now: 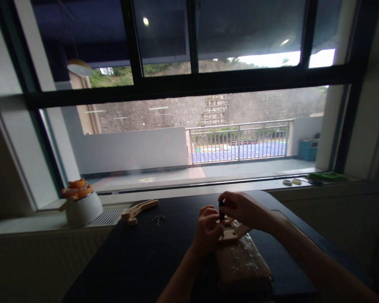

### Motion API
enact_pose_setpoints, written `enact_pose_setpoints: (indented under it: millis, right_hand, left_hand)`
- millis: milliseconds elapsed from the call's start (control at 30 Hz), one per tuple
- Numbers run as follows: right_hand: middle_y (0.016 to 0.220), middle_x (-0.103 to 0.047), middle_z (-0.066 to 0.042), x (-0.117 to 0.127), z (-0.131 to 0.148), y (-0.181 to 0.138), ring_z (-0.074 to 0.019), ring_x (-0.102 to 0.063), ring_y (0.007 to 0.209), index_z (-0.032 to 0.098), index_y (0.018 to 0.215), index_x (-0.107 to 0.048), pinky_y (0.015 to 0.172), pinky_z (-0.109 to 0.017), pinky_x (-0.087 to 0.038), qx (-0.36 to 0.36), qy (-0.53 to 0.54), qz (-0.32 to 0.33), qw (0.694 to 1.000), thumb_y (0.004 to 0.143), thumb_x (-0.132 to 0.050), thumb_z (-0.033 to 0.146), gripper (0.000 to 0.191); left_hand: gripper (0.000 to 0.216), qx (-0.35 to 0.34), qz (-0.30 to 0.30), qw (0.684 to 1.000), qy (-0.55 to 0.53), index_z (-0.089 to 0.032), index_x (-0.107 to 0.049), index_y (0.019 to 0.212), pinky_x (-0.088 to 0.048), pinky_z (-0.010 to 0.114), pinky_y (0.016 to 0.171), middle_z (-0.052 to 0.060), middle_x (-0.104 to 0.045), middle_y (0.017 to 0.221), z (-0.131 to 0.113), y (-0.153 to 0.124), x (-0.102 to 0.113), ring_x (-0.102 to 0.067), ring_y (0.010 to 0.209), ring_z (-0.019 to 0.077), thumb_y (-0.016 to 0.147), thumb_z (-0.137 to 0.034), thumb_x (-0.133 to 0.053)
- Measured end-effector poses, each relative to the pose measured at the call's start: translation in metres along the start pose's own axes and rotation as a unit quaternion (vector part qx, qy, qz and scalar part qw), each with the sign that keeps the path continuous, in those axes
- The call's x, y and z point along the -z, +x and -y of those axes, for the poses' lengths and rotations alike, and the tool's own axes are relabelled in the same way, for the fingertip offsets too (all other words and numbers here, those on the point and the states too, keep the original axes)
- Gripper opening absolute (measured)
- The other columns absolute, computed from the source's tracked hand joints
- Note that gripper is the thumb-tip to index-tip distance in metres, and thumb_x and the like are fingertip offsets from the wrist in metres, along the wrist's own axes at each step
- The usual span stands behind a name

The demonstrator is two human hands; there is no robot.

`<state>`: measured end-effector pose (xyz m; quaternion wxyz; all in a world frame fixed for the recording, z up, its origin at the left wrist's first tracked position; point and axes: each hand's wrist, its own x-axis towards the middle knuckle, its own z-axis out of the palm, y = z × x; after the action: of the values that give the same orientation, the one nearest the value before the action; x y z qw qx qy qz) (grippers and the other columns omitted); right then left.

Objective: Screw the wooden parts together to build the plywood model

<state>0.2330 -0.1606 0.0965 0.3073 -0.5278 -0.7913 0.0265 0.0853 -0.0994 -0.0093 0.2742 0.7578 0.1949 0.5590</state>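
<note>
My right hand (235,205) is closed round the top of a short black tool (221,209), which looks like a stubby screwdriver and stands upright. Its tip is hidden by fingers. Beside it, my left hand (207,225) has its fingers bent and closed at the edge of a pale wooden piece (230,235) with dark holes. That piece rests on a brown block (242,261) with a shiny, plastic-like wrapping. Exactly what the left fingertips pinch is partly hidden. Several small screws (158,219) lie on the dark table left of my hands.
Jointed wooden parts (140,210) lie at the back left of the dark table (145,261). A grey pot with an orange top (84,206) stands on the sill. Tape rolls (292,182) and a green item (326,176) sit under the window at right.
</note>
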Motion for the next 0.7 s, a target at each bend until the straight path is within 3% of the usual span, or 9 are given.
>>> enact_pose_setpoints:
  millis: [233, 700]
  right_hand:
    - [0.063, -0.062, 0.001, 0.0033, -0.0003, 0.0011, -0.0110, -0.047, 0.053, 0.019, 0.093, -0.068, 0.052, -0.022, -0.033, 0.009, -0.002, 0.011, 1.000, 0.081, -0.049, 0.024, 0.023]
    - [0.061, -0.060, 0.000, 0.0003, 0.0031, 0.0011, -0.0123, -0.048, 0.053, 0.018, 0.081, -0.063, 0.049, -0.022, -0.031, -0.022, -0.023, -0.002, 0.999, 0.080, -0.055, 0.032, 0.017]
  left_hand:
    - [0.009, -0.004, 0.000, 1.000, -0.001, -0.016, -0.072, 0.079, -0.040, 0.042, 0.094, 0.009, -0.063, 0.087, 0.0058, -0.0021, -0.0012, -0.048, 0.106, 0.0259, 0.074, -0.018, -0.064]
    - [0.008, -0.003, -0.001, 1.000, -0.007, -0.016, -0.072, 0.078, -0.040, 0.043, 0.094, 0.010, -0.063, 0.088, 0.0056, -0.0018, -0.0019, -0.047, 0.107, 0.0272, 0.073, -0.017, -0.065]
